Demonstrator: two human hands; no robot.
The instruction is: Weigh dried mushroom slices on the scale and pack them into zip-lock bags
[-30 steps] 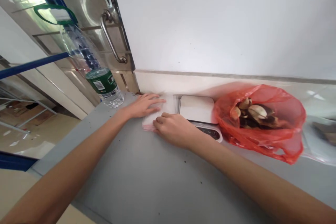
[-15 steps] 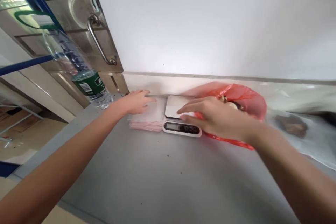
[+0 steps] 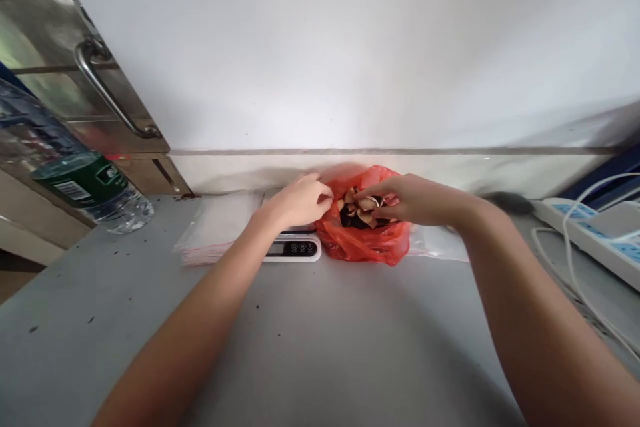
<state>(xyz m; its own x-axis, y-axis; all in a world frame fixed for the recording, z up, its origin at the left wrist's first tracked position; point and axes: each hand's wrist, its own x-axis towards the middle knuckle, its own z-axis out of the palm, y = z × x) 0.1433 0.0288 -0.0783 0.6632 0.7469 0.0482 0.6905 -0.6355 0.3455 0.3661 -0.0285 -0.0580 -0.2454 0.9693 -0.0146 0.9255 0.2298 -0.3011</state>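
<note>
A red plastic bag stands with its mouth open, holding dried brown and cream curled pieces. My left hand is at the bag's left rim, its fingers curled together on the plastic. Over the bag's right side reaches my right hand, thumb and fingers apart above the dried pieces; no piece is visibly held. Below my left hand lies a white digital kitchen scale, its platform mostly covered by the hand. A stack of clear zip bags with red seals lies left of the scale.
A large water bottle with a green label stands at the left. Another clear bag lies behind the red bag's right side. A white power strip with cables is at the right. The white wall rises behind.
The view has swung to the right. My left hand has gone from the zip bags to the red bag's rim; my right hand has moved from over the scale to the bag's mouth.
</note>
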